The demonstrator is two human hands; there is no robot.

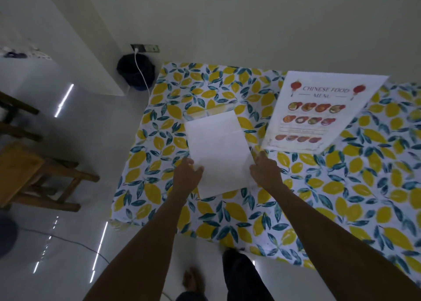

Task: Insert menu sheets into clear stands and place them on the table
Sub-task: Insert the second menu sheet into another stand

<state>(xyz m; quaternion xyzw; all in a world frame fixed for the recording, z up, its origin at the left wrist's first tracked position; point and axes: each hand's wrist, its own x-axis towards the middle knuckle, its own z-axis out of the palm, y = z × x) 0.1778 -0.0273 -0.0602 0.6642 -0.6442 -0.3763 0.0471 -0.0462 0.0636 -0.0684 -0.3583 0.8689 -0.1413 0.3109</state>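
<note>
Currently: sheet being fed into stand.
Left hand and right hand pinch the edges of the blank white sheet over the clear acrylic stand on the lemon-print tablecloth; printed Chinese food menu lies just beside. Next, probably: align and slide fully in.

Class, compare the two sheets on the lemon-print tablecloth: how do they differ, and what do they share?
The blank white sheet shows no print; the Chinese food menu sheet shows a title and dish pictures. The left hand and right hand are at the blank sheet's sides; the menu sheet lies untouched, further right. Both are white rectangles on the tablecloth.
</note>
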